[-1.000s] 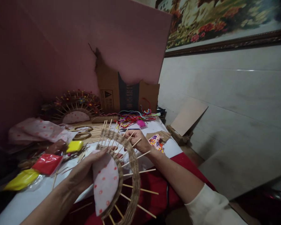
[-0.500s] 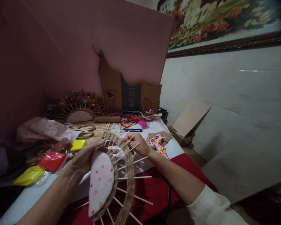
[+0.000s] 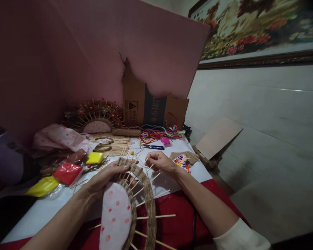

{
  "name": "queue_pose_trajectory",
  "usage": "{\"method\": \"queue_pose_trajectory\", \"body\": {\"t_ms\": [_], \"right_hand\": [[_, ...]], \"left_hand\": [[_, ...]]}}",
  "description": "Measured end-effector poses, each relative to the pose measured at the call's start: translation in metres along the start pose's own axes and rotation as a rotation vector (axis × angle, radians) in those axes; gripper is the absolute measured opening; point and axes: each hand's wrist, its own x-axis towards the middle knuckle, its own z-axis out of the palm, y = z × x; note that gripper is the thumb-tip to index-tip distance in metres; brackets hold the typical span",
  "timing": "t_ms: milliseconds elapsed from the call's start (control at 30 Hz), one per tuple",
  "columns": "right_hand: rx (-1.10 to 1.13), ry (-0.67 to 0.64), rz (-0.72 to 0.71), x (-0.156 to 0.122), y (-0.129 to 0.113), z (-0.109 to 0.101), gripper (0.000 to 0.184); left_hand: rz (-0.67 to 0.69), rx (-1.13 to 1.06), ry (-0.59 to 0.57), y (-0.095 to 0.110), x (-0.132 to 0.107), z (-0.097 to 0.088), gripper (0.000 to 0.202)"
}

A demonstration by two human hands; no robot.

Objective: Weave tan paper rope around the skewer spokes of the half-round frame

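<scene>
A half-round craft piece has a white dotted fabric centre [image 3: 115, 216], thin wooden sticks fanning outward and a woven brown twine band [image 3: 149, 199] around them. My left hand [image 3: 106, 175] grips its upper end, thumb on the near side and fingertips showing beyond the weave. Close to the stick tips on the right, my right hand [image 3: 162, 162] has its fingers pinched together. Whatever lies in that pinch is too small to make out. Beyond the hands, blue-handled thread snips [image 3: 153, 147] and a small yellow ball [image 3: 131, 152] rest on the white table covering.
At the back stands a decorated half-round piece [image 3: 97, 119] beside torn cardboard [image 3: 156, 109]. Colourful cords [image 3: 159, 133], a twine roll [image 3: 126, 132] and loose sticks [image 3: 117, 146] lie before them. Left are red [image 3: 68, 172] and yellow [image 3: 43, 186] packets; right, flowered fabric [image 3: 181, 162].
My right hand has drawn slightly away from the woven band, to the right. The craft piece sits a little lower and further right in view. The whole view has shifted slightly.
</scene>
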Motion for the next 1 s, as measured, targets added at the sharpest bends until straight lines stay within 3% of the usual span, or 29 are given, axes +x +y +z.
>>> {"method": "queue_pose_trajectory", "body": {"t_ms": [200,533,667,1000], "right_hand": [[0.151,-0.042,0.089,-0.003,0.0,-0.012,0.031],[-0.215,0.158,-0.192,0.003,0.005,0.006,0.011],[-0.336,0.228,-0.248,0.003,0.001,0.006,0.012],[-0.318,0.228,-0.298,0.001,-0.008,-0.001,0.019]], "left_hand": [[-0.028,0.015,-0.014,-0.001,-0.001,0.001,0.024],[-0.021,0.059,-0.07,-0.008,0.006,-0.009,0.028],[-0.01,0.053,-0.054,-0.009,0.007,-0.009,0.03],[-0.037,0.052,-0.078,-0.007,0.009,-0.007,0.029]]}}
